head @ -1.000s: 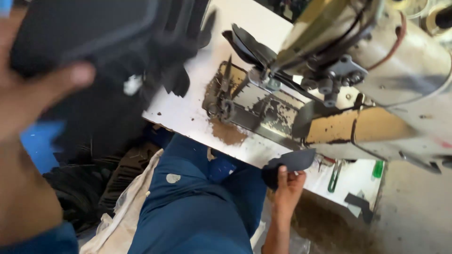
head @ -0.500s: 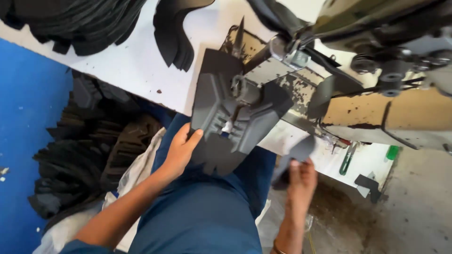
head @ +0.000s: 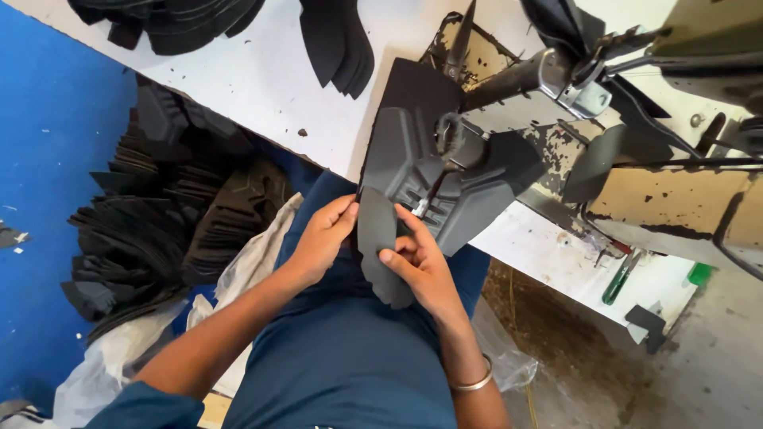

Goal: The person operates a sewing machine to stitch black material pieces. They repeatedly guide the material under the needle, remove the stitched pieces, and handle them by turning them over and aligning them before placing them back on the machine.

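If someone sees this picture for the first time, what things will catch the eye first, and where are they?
First, the two hands at the centre: the left hand and the right hand hold a narrow dark strip against a large moulded grey piece. Just above stands a worn sewing machine on a white table. At the left, a heap of black cut pieces lies beside a blue floor.

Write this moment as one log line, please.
left hand: touching large moulded grey panel | right hand: holding narrow dark grey strip | place: worn sewing machine
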